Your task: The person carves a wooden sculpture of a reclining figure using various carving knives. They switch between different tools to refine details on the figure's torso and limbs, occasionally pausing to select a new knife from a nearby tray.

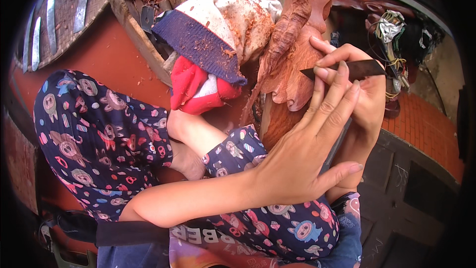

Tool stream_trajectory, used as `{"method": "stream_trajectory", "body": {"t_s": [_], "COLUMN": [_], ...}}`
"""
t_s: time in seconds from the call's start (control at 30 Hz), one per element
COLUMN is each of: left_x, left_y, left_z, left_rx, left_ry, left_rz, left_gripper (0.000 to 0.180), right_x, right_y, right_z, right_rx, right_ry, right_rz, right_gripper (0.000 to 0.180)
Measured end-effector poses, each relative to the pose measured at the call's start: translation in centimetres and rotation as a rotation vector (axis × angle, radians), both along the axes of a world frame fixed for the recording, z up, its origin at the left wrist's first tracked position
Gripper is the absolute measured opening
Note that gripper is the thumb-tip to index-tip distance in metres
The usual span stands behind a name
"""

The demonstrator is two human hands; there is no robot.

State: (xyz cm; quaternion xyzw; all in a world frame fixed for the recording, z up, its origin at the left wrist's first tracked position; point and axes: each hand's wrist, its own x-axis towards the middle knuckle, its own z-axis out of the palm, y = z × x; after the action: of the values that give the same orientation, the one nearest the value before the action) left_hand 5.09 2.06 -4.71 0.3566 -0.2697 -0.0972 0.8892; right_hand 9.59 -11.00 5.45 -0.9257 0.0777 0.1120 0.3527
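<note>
My right hand grips a dark, flat carving blade, its pointed tip turned left toward the wood. The tip lies over a carved reddish-brown wooden piece, which has wavy, rippled relief; whether it touches the surface I cannot tell. In front of the right hand, my left hand has its fingers stretched out and its thumb apart. Its fingertips reach up to the blade and the right hand, and one or more seem to rest against the blade. Part of the right palm is hidden behind them.
Left of the carving, a white, navy and red cloth bundle is dusted with shavings. Behind it stands a wooden box with wood scraps. Several metal blades lie on a woven tray. Cords and wires hang at the right.
</note>
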Motion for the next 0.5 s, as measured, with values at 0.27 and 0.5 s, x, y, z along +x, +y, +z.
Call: {"method": "stream_trajectory", "body": {"t_s": [0.27,0.5], "left_x": [-0.6,0.9], "left_y": [1.8,2.4], "left_z": [1.2,-2.5], "left_rx": [0.036,0.404], "left_ry": [-0.122,-0.239], "left_rz": [-0.021,0.250], "left_gripper": [0.078,0.048], "right_x": [-2.0,-4.1], "right_y": [1.4,0.3], "right_z": [1.5,1.3], "right_rx": [0.072,0.118], "right_ry": [-0.505,-0.618], "right_rz": [-0.293,-0.381], "right_gripper": [0.025,0.036]}}
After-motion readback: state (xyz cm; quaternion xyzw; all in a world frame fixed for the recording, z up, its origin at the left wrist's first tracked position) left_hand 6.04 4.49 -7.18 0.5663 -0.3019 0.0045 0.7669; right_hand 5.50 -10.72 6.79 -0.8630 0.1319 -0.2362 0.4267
